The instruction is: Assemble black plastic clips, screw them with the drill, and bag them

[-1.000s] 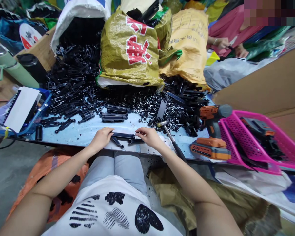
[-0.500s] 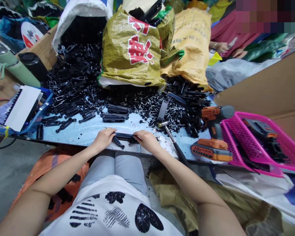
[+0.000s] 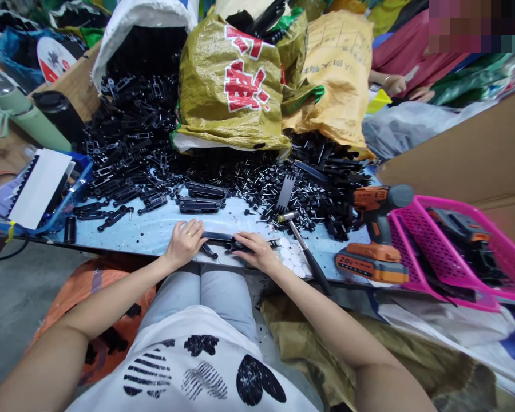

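Note:
A flat black plastic bar (image 3: pixel 218 235) lies lengthwise between my hands near the table's front edge. My left hand (image 3: pixel 185 242) is closed around its left end, a ring showing on one finger. At the opposite end, the fingers of my right hand (image 3: pixel 257 252) grip the bar, partly covering a darker piece beneath. Below the bar, a small black arm with a rounded end (image 3: pixel 209 250) sticks out from beside my left fingers. To the right of my right hand are white discs (image 3: pixel 288 252) and a hammer (image 3: pixel 304 247).
Beyond my hands lie stacked black assemblies (image 3: pixel 201 204) and a heap of black parts and pins (image 3: pixel 257 186). An orange cordless drill (image 3: pixel 373 240) stands at right beside a pink basket (image 3: pixel 455 252). A blue tray (image 3: pixel 83 171) sits left. A co-worker's hand (image 3: pixel 395 84) shows at back right.
My fingers have shifted from pinching the bar's ends to lying further over it, the hands turned flatter. The bar has stayed in nearly the same place.

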Available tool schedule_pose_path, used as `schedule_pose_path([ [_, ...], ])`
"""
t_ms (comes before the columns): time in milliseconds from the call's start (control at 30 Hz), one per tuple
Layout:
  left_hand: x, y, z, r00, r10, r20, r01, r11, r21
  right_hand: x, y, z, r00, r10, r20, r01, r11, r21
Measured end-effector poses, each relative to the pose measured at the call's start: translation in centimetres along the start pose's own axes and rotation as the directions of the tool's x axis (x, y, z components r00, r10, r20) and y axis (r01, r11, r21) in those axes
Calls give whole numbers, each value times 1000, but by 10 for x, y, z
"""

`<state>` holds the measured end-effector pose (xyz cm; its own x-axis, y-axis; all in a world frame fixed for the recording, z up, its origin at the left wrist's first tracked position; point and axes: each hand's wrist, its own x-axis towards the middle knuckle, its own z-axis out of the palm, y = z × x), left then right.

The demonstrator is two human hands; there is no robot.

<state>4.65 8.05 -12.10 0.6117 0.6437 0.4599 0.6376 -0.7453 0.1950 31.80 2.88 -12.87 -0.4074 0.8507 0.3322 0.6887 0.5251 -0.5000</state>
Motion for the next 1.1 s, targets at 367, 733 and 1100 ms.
schedule_pose_path([
  [367, 35, 23, 5, 896, 274, 350, -310, 950, 49, 12, 25, -17, 957, -184, 226, 223, 962, -160],
  [733, 44, 9, -19, 965, 223, 137, -214, 974, -79, 18, -26, -50, 950, -238, 201, 284, 927, -244],
  [1100, -22, 105, -96, 994, 109, 2, -82, 762, -642, 14, -141, 15, 980, -191, -47, 187, 824, 535],
])
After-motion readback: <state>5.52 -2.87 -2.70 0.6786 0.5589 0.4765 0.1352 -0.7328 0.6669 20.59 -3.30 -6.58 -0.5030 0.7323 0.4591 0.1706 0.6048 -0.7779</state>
